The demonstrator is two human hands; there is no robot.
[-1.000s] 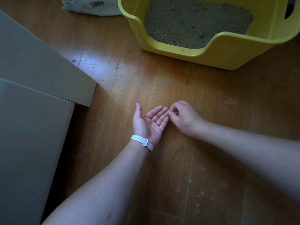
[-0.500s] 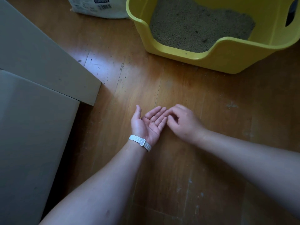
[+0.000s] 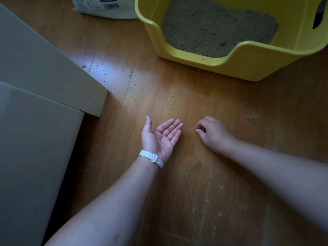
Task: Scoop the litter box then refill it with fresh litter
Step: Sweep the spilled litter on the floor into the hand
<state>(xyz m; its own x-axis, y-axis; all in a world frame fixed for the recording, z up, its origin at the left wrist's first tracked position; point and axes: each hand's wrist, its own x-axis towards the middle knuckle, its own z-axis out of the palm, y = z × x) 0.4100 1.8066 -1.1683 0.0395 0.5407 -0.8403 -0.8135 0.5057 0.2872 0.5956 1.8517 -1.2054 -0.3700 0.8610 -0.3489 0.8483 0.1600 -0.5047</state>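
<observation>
Litter box (image 3: 230, 68): upper right of frame, on the wood floor (image 3: 177, 192), well apart from both hands. Yellow moulded plastic, glossy, rounded rim w/ a dipped entry lip. Filled w/ grey-tan litter (image 3: 213, 29), fine-grained, fairly level, a few darker specks on top.

Changed vs. a sec ago: right hand (image 3: 213, 134) no longer touching the left palm. Now off to the right, near it but apart, knuckles up, fingers curled, thumb & forefinger tips together down at the floor by a pale smear. Prob. pinching up another stray grain, but too small to confirm. Left hand (image 3: 159, 137) as before: palm up, fingers straight & together, lightly cupped, a couple of tiny grains (image 3: 166, 136) lying in it. White ribbed wristband (image 3: 152, 158) just below.

Judged stage: tidy-up, picking spilled grains off the floor one by one, palm as tray. More dark grit (image 3: 130, 74) scattered over the planks upper centre-left, so more to collect.

Also: white printed bag (image 3: 106, 9) top centre, soft & crumpled. Flat grey matte panels (image 3: 35, 59) along left edge, sharp-cornered.
</observation>
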